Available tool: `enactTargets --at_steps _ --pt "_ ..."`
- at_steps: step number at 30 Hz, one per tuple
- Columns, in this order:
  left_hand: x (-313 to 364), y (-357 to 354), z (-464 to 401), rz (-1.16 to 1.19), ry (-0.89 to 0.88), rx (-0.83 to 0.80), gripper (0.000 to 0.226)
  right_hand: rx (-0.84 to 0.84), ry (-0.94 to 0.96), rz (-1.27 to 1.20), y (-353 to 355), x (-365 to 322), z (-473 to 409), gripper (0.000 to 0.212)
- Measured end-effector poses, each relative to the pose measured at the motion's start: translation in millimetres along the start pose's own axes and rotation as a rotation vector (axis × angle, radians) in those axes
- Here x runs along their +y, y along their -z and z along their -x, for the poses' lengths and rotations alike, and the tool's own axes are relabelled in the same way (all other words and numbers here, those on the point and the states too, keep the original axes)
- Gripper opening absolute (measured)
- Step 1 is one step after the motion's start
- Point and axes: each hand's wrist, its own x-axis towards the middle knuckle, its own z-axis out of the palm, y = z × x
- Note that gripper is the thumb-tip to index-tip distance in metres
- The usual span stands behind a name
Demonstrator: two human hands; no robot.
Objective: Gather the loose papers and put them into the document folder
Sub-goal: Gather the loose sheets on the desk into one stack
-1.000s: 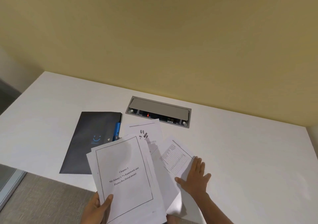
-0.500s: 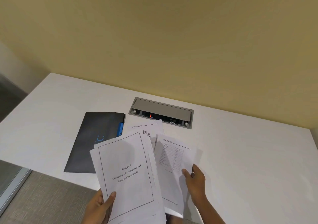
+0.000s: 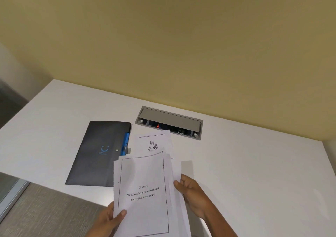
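Observation:
A stack of white papers (image 3: 145,193) with a "Chapter 3" title page on top is held above the table's front edge. My left hand (image 3: 107,220) grips its lower left corner, thumb on top. My right hand (image 3: 192,195) pinches the stack's right edge. One loose sheet (image 3: 154,144) with small dark marks lies flat on the table, partly under the stack's top. The dark document folder (image 3: 98,155), shut, with a blue clasp strip (image 3: 126,144), lies to the left of the papers.
A grey cable hatch (image 3: 171,122) is set into the white table (image 3: 254,173) near the yellow wall. Grey carpet (image 3: 45,213) and a glass panel edge show at the lower left beyond the table's front edge.
My right hand lifted the table-printed sheet off the table and brought it left against the stack in my left hand. The stack shifted slightly right.

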Motion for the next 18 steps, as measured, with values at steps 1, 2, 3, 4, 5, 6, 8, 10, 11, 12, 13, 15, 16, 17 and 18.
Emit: enactTargets --at_steps 1,2,3,4,5,6,8,10,11,12,13,15,16,17,18 --pt "-0.6 1.3 -0.8 -0.002 0.011 -0.024 0.047 -0.015 -0.011 0.004 -6.4 -0.2 -1.6 0.036" --pt "-1.2 1.8 -1.3 -0.009 0.025 -0.052 0.047 -0.026 -0.023 0.013 -12.5 -0.7 -2.8 0.037" --pt "-2.0 2.3 -1.9 -0.018 0.033 -0.078 0.046 -0.036 -0.037 0.014 -18.0 -1.0 -4.0 0.038" --pt "-3.2 3.0 -2.5 -0.027 0.032 -0.096 0.046 -0.046 -0.050 0.014 -21.6 -0.4 -5.4 0.039" --pt "-4.2 3.7 -2.5 -0.031 0.025 -0.105 0.047 -0.052 -0.059 0.011 -24.5 -0.1 -6.8 0.038" --pt "-6.1 4.7 -3.1 -0.032 0.012 -0.103 0.049 -0.049 -0.068 0.011 -27.1 -0.1 -8.2 0.036" --pt "-12.1 8.4 -4.5 -0.032 -0.024 -0.095 0.060 -0.029 -0.083 0.013 -32.3 -0.4 -10.4 0.030" --pt "-15.4 10.2 -3.9 -0.046 -0.060 -0.110 0.071 -0.020 -0.093 0.014 -37.9 -1.6 -12.0 0.027" --pt "-16.0 10.3 -4.0 -0.046 -0.068 -0.108 0.072 -0.026 -0.100 0.026 -40.7 -2.9 -12.9 0.027" --pt "-16.6 10.1 -4.4 -0.035 -0.068 -0.099 0.070 -0.029 -0.108 0.046 -43.6 -4.4 -14.5 0.027" --pt "-17.4 9.8 -5.1 -0.016 -0.062 -0.089 0.066 -0.038 -0.113 0.068 -46.5 -5.1 -17.3 0.028" --pt "-21.3 9.8 -7.6 0.032 -0.045 -0.079 0.055 -0.060 -0.126 0.105 -52.8 -6.3 -23.4 0.032" --pt "-23.9 10.2 -9.1 0.057 -0.040 -0.071 0.051 -0.071 -0.135 0.125 -55.6 -6.3 -27.3 0.033" --pt "-25.5 10.9 -9.4 0.079 -0.037 -0.060 0.049 -0.079 -0.151 0.145 -58.7 -6.6 -31.3 0.034" --pt "-26.5 11.5 -8.9 0.099 -0.032 -0.049 0.050 -0.088 -0.170 0.176 -61.1 -8.5 -35.3 0.032"
